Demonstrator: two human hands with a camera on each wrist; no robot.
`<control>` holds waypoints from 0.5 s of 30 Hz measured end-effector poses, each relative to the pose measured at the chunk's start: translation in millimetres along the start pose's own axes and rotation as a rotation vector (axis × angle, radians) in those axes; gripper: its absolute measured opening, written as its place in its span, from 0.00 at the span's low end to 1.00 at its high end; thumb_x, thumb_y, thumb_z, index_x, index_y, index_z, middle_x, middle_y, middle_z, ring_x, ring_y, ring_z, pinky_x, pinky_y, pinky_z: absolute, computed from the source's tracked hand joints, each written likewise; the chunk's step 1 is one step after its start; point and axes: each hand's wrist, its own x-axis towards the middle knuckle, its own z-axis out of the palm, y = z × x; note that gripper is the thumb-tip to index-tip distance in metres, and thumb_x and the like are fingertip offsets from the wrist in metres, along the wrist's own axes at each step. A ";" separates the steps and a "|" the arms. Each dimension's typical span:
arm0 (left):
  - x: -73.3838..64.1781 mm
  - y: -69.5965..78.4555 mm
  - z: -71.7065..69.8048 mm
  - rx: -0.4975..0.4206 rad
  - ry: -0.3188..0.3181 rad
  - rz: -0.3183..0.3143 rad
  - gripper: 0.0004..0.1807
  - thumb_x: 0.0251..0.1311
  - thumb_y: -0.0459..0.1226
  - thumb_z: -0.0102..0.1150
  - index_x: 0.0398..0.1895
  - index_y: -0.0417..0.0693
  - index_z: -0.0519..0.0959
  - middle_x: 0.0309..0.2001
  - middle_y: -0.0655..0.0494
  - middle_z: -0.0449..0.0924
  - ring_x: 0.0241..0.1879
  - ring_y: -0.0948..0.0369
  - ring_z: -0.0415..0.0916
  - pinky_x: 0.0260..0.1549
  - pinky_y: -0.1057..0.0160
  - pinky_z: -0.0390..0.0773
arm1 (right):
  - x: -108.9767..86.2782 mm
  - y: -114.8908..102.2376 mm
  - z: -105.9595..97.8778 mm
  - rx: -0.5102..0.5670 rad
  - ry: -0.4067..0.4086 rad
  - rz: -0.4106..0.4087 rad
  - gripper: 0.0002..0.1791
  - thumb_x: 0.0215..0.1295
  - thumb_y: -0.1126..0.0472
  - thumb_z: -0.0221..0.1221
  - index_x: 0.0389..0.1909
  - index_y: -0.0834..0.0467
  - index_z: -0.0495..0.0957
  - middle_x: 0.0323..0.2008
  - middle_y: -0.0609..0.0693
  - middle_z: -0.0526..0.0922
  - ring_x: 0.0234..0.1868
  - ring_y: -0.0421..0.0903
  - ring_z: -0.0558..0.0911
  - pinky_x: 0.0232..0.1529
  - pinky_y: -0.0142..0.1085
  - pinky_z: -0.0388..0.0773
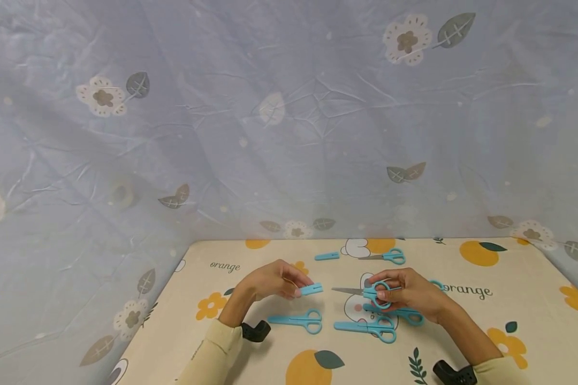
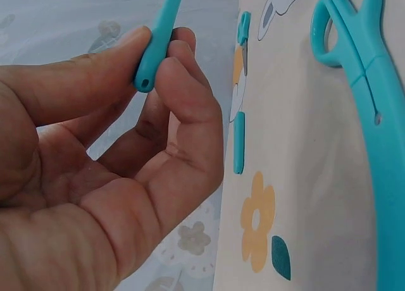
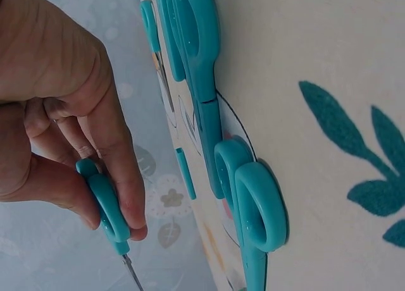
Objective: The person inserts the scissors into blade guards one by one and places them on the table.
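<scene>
My left hand [image 1: 273,279] pinches a small light-blue scissor cover [image 1: 311,289] between thumb and fingers, above the table. In the left wrist view this cover [image 2: 158,44] is tilted, with a small hole at its near end. My right hand [image 1: 414,293] grips a pair of blue-handled scissors [image 1: 369,292] by the handle loops. Their bare metal blades look closed and point left toward the cover, with a gap between the two. In the right wrist view, thumb and fingers press on the handle [image 3: 107,205] of these scissors; the blade runs out of frame at the bottom.
Covered scissors [image 1: 289,320] lie below my left hand. More covered scissors [image 1: 358,326] lie below my right hand, with another pair [image 1: 411,315] partly hidden behind it. At the back are uncovered scissors [image 1: 393,256] and a loose cover [image 1: 327,256]. A patterned cloth [image 1: 250,358] covers the table.
</scene>
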 end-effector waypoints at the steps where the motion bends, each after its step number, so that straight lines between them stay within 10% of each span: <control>1: 0.3 -0.2 0.0 -0.002 -0.006 0.003 0.17 0.67 0.26 0.65 0.58 0.34 0.86 0.42 0.57 0.87 0.41 0.62 0.83 0.45 0.63 0.88 | 0.0 0.1 0.0 0.002 -0.007 0.000 0.29 0.77 0.61 0.65 0.70 0.75 0.72 0.51 0.53 0.87 0.46 0.46 0.91 0.50 0.49 0.90; 15: 3.0 -1.1 1.3 -0.061 -0.105 0.016 0.19 0.65 0.24 0.65 0.59 0.28 0.84 0.38 0.61 0.87 0.36 0.65 0.81 0.38 0.68 0.86 | -0.1 -1.7 3.3 0.025 -0.038 0.008 0.30 0.77 0.61 0.64 0.69 0.76 0.71 0.46 0.52 0.87 0.46 0.48 0.92 0.51 0.50 0.89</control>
